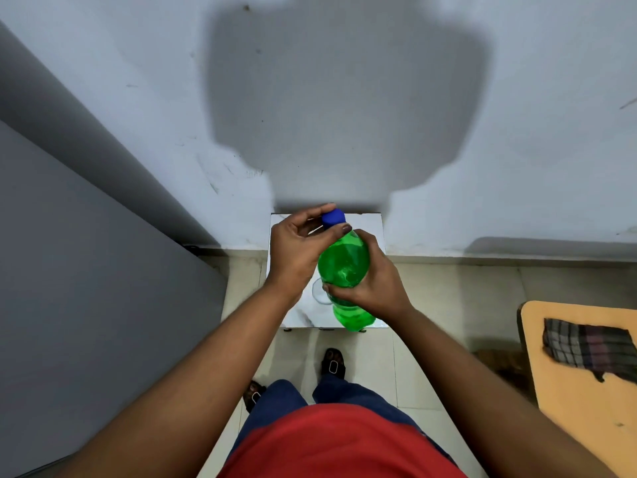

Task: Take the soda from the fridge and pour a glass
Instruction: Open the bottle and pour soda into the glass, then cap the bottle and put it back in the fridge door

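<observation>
Here the soda bottle [344, 267], green plastic with a blue cap [333, 217], is held above a small white counter [374, 232] standing against the wall [327, 98]. The right hand [374, 281] wraps the bottle's mid-body, its grip clenched on the plastic. The left hand [296, 246] reaches over the neck, thumb and fingers curled around the cap; whether they are pressing on it or only poised cannot be told. A clear glass [319, 293] stands on the counter, largely hidden behind the left wrist and the bottle.

Handling, as a judgement: the bottle appears nearly full, hence fairly heavy, and its thin wall will yield if squeezed, which could push liquid out once opened. If chilled it may be damp and slippery. The mid-body hold suits steadying while the cap is twisted; for pouring, a hold nearer the middle or lower body would give better control of the tilt. The glass is light and fragile and could be knocked by the bottle's base.

At right, a tan table [579, 401] carries a checked cloth [589, 346].
</observation>
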